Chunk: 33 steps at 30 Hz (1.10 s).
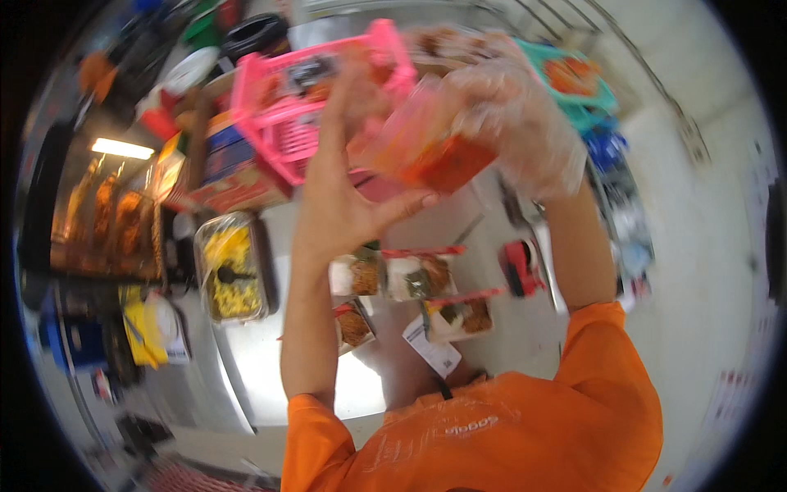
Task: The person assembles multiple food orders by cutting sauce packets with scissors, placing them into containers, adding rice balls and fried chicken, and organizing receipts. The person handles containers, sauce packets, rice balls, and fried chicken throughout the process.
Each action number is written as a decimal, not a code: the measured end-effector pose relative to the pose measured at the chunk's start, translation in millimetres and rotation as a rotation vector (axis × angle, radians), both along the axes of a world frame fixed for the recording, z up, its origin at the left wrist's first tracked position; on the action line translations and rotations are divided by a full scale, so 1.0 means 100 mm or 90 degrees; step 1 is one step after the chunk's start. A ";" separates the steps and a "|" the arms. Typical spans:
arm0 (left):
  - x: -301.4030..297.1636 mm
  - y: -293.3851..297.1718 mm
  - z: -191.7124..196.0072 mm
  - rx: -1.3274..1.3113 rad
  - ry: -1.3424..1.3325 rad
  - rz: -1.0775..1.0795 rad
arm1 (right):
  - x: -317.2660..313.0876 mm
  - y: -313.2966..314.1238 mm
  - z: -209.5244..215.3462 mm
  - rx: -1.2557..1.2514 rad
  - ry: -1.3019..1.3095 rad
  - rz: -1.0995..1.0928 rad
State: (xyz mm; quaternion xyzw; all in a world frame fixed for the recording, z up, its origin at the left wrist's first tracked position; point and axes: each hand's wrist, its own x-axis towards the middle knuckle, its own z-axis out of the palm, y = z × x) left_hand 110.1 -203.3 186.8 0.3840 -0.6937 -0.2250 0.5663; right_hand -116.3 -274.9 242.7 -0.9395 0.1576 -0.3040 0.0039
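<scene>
In my right hand (529, 123), covered by a clear plastic glove, is a clear plastic bag with orange-red contents (451, 162). Motion blurs the bag, and what is inside cannot be made out. My bare left hand (348, 176) is beside the bag's left end, its thumb stretched out below it and its fingers reaching up, blurred, in front of a pink plastic basket (283, 123). Below my hands, several open food boxes (418, 277) with white rice and brown food stand on the metal counter (283, 373).
At the left lies a clear-covered tray of yellow food (234, 283) with a black spoon. A lit glass cabinet (106, 213) holds hanging food farther left. A teal basket (602, 102) stands at back right. Right of the boxes is a red-and-black stapler-like tool (523, 269); a paper slip (432, 348) lies nearer.
</scene>
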 end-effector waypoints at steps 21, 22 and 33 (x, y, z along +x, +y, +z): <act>-2.92 1.87 -3.25 1.193 0.518 -0.454 | -4.22 0.24 -3.81 0.166 -0.044 -0.806; -2.93 1.97 -3.37 1.118 0.297 -0.436 | -4.20 -0.12 -3.65 0.220 -0.001 -0.774; -3.60 2.53 -3.39 0.668 -0.497 -0.103 | -4.24 -1.00 -2.93 0.445 0.619 -0.491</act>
